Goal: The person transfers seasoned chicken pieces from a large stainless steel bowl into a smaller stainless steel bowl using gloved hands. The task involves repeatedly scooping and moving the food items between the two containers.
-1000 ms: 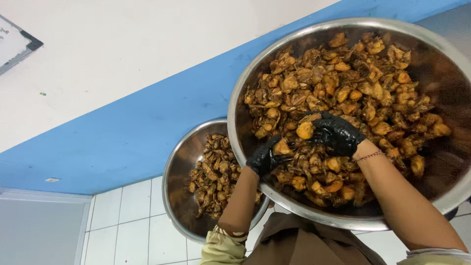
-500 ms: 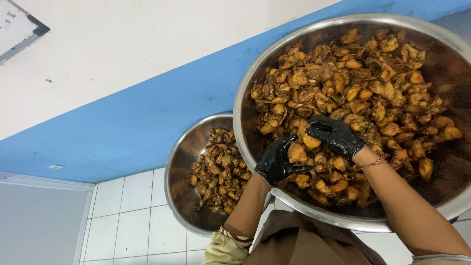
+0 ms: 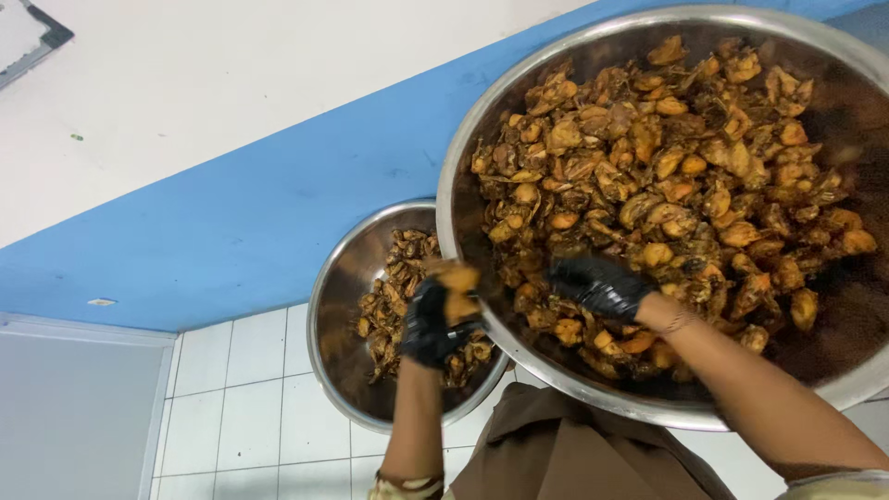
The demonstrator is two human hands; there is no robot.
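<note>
We curl gloved left hand [image 3: 433, 319] around fried piece [image 3: 456, 289] over small bowl [image 3: 335, 306]; right hand [image 3: 600, 287] presses fingers-down into large bowl [image 3: 463, 176], grip unclear.

The left hand [image 3: 431, 319] is wearing a glossy black glove and is gripping an orange-brown piece of food [image 3: 457, 289]. Beneath that grip, the small bowl [image 3: 335, 306] is showing dull silver steel around darker brown pieces. The right hand [image 3: 597, 285] is wearing the same black glove, and around it the golden, amber and dark brown pieces are glistening inside the large bowl [image 3: 463, 157] of bright silver. Beyond both grips, the wall [image 3: 231, 222] is showing a blue band under off-white, with white tiles [image 3: 241, 389] below.
</note>
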